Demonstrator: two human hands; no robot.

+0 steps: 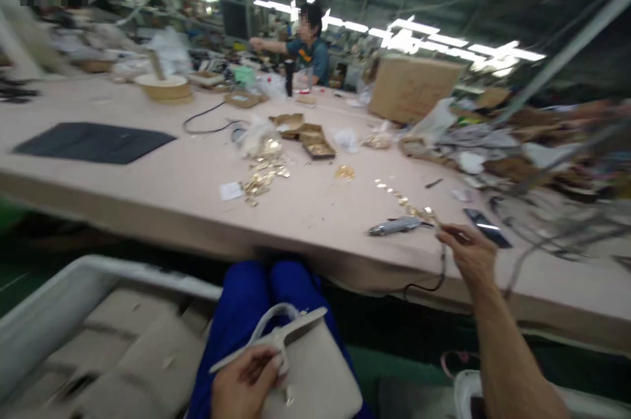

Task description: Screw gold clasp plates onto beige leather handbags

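Fingers of right hand (468, 251) pinched on gold piece (432, 215) by table (148, 189) edge | left hand (246, 386) gripping bag (320, 373) | risk: light pinch, piece slipping, falling

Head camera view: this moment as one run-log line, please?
left hand: grips beige leather handbag on lap | right hand: at row of small gold metal fittings, grip unclear | beside it: grey pen-shaped tool on pink worktable

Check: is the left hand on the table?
No, the left hand grips a beige handbag well below the table edge.
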